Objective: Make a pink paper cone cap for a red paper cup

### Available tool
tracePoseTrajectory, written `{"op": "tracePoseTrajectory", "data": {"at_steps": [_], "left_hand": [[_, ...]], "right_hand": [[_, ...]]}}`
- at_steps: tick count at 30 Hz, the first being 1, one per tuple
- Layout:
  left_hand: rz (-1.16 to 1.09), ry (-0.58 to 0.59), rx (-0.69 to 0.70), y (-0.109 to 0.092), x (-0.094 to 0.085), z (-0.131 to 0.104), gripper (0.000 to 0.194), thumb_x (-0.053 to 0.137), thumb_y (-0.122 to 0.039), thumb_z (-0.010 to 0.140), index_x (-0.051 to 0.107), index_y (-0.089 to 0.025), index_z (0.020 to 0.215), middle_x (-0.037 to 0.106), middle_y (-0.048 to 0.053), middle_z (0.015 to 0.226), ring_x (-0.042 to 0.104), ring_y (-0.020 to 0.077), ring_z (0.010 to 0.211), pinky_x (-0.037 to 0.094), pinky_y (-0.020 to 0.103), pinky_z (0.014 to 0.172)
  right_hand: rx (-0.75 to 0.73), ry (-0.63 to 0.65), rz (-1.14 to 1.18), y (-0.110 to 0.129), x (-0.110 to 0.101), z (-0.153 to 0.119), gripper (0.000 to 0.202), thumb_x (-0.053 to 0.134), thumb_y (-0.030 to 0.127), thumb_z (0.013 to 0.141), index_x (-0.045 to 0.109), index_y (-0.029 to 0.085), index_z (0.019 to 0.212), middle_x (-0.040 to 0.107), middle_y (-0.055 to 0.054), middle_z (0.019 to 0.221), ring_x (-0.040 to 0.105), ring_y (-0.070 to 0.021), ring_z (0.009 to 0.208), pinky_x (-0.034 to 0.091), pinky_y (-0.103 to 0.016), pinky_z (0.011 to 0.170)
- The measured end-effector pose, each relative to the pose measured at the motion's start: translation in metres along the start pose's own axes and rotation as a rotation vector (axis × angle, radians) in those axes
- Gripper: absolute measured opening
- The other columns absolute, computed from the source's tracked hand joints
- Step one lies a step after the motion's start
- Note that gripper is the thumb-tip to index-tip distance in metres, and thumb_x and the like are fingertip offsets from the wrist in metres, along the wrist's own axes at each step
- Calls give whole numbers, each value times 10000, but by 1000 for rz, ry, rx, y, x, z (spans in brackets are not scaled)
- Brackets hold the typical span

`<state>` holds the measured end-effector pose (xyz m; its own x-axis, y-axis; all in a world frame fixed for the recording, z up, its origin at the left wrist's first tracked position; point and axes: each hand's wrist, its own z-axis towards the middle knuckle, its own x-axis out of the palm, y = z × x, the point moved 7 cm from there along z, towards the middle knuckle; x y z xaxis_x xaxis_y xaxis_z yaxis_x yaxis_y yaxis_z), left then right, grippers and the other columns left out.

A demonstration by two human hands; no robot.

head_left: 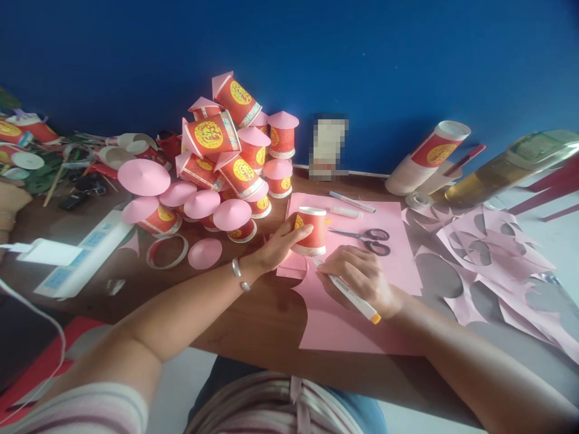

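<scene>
My left hand (281, 244) is wrapped round a red paper cup (315, 232) with a yellow emblem, held over the pink paper sheet (344, 328). Just below and right of the cup, my right hand (357, 278) grips a white marker (353, 298) with an orange end, its tip near the cup's lower rim. Whether the tip touches anything I cannot tell. Scissors (373, 241) with black handles lie on the sheet behind my right hand. A blue-grey pen (353, 202) and a white tube (347, 212) rest behind the cup.
Red cups with pink cone tops (246, 175) are piled at the back left. A power strip (85, 253) lies at the left. Cut pink scraps (502, 259) cover the right side. Stacked cups (427, 157), a tape roll (418, 200) and a bottle (511, 166) are at the back right.
</scene>
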<state>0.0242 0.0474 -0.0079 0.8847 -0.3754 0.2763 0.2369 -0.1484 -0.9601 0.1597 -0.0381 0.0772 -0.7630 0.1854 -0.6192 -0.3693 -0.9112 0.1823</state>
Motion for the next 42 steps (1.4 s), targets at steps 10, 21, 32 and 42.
{"op": "tracePoseTrajectory", "data": {"at_steps": [10, 21, 32, 42], "left_hand": [[-144, 58, 38, -4, 6, 6, 423, 669, -496, 926, 698, -176, 1202, 730, 128, 1248, 599, 336, 1310, 453, 469, 1119], [-200, 69, 5, -3, 7, 5, 409, 654, -494, 936, 697, -159, 1167, 740, 137, 1200, 654, 320, 1218, 509, 449, 1039], [-176, 63, 23, -2, 5, 5, 451, 654, -539, 926, 691, -169, 1182, 745, 124, 1176, 646, 325, 1231, 521, 453, 1031], [-186, 10, -21, -2, 2, 3, 476, 758, -544, 849, 688, -176, 1142, 727, 105, 1203, 659, 294, 1181, 522, 411, 1023]], "right_hand": [[27, -65, 10, -1, -3, 5, 212, 657, 47, 887, 606, 228, 985, 688, 8, 730, 684, -164, 672, 580, -308, 656], [85, -92, 0, -5, -6, 4, 208, 682, 54, 879, 630, 224, 988, 709, -8, 735, 714, -189, 674, 590, -323, 644], [140, -36, 100, -7, -1, 2, 148, 669, 88, 921, 634, 210, 996, 721, -34, 789, 712, -179, 711, 582, -288, 631], [123, -76, 107, -7, -2, 2, 198, 701, 98, 900, 643, 226, 1039, 730, -22, 794, 739, -201, 757, 617, -330, 701]]}}
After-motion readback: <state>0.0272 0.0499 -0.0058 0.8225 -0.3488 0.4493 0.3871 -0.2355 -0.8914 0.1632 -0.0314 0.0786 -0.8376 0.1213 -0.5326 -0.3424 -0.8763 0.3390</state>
